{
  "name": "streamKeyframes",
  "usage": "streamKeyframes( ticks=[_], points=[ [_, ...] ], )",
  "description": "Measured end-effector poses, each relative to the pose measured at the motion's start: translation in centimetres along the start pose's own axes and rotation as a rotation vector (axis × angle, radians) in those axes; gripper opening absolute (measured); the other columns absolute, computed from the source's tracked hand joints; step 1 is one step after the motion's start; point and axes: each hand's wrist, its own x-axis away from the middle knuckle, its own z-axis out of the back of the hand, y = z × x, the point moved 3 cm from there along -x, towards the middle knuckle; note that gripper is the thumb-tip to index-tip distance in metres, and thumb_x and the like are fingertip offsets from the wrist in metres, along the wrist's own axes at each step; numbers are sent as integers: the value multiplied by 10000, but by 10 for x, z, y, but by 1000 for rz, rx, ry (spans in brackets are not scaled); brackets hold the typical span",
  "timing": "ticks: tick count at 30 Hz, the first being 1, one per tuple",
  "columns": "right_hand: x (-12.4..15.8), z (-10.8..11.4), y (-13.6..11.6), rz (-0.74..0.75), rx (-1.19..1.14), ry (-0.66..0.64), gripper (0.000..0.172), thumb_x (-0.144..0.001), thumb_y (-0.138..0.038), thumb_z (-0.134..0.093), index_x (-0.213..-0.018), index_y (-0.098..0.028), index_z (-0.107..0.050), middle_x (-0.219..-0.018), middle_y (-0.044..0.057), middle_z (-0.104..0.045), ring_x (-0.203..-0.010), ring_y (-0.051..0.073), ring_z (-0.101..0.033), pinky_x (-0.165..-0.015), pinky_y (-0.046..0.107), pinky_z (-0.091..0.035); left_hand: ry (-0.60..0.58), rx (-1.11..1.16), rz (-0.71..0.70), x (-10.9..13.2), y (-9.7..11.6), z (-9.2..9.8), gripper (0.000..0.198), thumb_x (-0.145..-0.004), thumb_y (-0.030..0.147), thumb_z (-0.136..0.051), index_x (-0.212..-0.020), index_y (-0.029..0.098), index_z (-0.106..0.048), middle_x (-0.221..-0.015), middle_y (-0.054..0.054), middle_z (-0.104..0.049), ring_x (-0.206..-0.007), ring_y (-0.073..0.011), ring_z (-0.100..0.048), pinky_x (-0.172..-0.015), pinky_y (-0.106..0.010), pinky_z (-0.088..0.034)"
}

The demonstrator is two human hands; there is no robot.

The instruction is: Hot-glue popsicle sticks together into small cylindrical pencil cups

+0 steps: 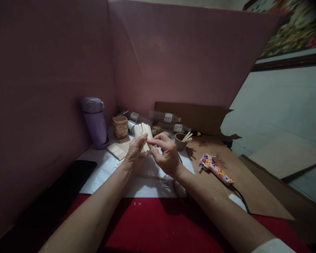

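Observation:
In the middle of the head view, my left hand (135, 150) grips a piece made of pale craft sticks (140, 130) set side by side, its thumb across the front. My right hand (165, 153) is at the right edge of that piece, thumb and forefinger pinched together. Whatever lies between those fingertips is too small to make out. Below and left of the piece, a flat panel of craft sticks (118, 151) rests on white paper (94, 172).
A purple tumbler (96, 126) and a brown woven-looking cup (120, 127) stand at left. Behind are plastic bottles (168, 117) and a ball of twine (156, 131). At right, a small pot (179, 142) holds sticks; a flowered glue gun (217, 169) lies on cardboard (258, 193).

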Motion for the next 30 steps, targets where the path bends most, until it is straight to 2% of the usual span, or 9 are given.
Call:
streamKeyframes(
  ticks=[3,11,20,25,28,30],
  points=[
    [1,-2,1,-19,-69,10,205,-886,-224,-568,-915,-191,-768,-808,44,-595,-751,161,-573,-667,268,-459,-4,-3,3,4,2,-4,296,-637,225,-804,-869,160,-632,-669,42,-636,-550,-94,-576,-493,-190,-435],
    [3,-4,4,5,-177,68,165,-865,-203,-600,-869,-204,-765,-784,31,-583,-679,137,-531,-543,250,-402,-1,-31,-58,3,-1,-2,351,-649,268,-806,-923,146,-623,-729,19,-640,-610,-106,-583,-559,-208,-463],
    [3,-8,8,-29,-243,48,177,-868,-188,-590,-878,-192,-767,-783,32,-593,-669,131,-540,-544,251,-413,18,-29,-32,0,-2,2,340,-618,278,-828,-869,147,-640,-752,13,-647,-647,-111,-601,-621,-223,-474],
    [3,-4,7,-16,-250,39,176,-843,-171,-588,-861,-199,-761,-792,23,-593,-672,129,-543,-567,254,-427,19,-35,36,0,-3,2,305,-632,306,-815,-774,145,-599,-673,32,-592,-586,-100,-562,-566,-222,-450],
    [-1,3,8,-21,-247,86,181,-824,-169,-571,-806,-199,-749,-772,17,-595,-661,132,-542,-587,265,-432,10,-113,-31,1,-1,2,360,-631,309,-818,-871,153,-599,-744,19,-617,-637,-114,-582,-599,-234,-471],
    [-5,12,15,-77,-235,170,186,-817,-180,-555,-771,-198,-735,-747,15,-604,-669,142,-549,-613,278,-434,13,-228,-82,1,-1,3,470,-622,334,-826,-993,168,-591,-827,-1,-643,-684,-139,-603,-620,-261,-492]
  ],
)
